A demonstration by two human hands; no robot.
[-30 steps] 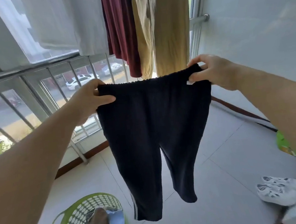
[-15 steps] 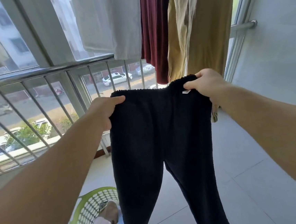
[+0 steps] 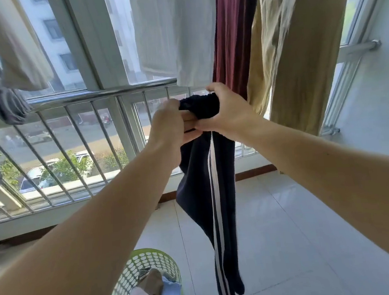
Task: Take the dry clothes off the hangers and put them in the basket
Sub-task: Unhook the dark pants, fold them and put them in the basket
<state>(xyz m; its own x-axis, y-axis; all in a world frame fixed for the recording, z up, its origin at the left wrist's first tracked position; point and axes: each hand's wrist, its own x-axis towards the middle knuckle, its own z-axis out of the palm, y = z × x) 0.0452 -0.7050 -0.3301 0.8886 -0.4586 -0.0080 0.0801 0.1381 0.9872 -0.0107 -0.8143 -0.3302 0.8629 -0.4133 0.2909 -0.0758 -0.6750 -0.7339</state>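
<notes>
Both hands meet at chest height over the balcony floor: my left hand and right hand are curled tight round the bunched waistband of the dark trousers, knuckles touching, the fingers partly buried in cloth so I cannot tell how each one lies. The trousers hang folded lengthwise, white side stripes facing me, the hem cut off by the lower edge of the view. Below and left, the green laundry basket stands on the tiled floor, its near half hidden behind my left forearm; pink, brown and blue clothes lie in it. Behind my hands hang a white garment, a maroon garment and tan trousers, their tops out of frame. The steel railing lines the window side; open tile stretches right of the basket.
</notes>
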